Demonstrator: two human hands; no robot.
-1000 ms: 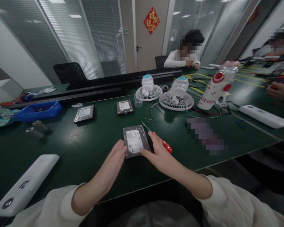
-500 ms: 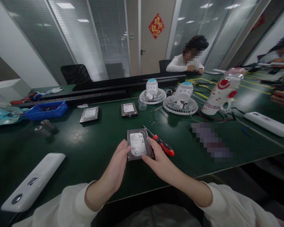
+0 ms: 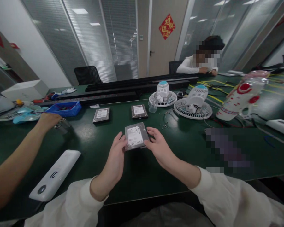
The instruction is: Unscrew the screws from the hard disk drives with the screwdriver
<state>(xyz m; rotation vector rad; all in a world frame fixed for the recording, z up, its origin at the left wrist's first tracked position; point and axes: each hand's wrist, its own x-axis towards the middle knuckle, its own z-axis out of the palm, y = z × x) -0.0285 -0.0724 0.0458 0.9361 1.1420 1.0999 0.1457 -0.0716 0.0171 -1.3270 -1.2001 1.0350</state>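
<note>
A hard drive (image 3: 135,136) with a white label is held between my two hands, label side up and slightly tilted. My left hand (image 3: 117,154) grips its left edge, thumb at the near corner. On the opposite side, my right hand (image 3: 159,145) has its thumb at the near right corner and fingers along the right edge. Beyond them, two more hard drives lie on the green table: one to the left (image 3: 101,114) and one behind (image 3: 139,111). Small screws (image 3: 165,125) are scattered to the right, near a clear plastic cup (image 3: 152,106).
From the left, another person's hand (image 3: 50,121) reaches to metal cylinders (image 3: 61,126) near a blue tray (image 3: 66,108). A white device marked 21 (image 3: 55,175) lies front left. Fan parts (image 3: 163,94) and a bottle (image 3: 239,97) stand right. Someone sits across the table (image 3: 191,65).
The view has swung left. The hard drive is tilted differently in my hands. Another person's arm has come in at the left. The red and black screwdriver beside my right hand no longer shows.
</note>
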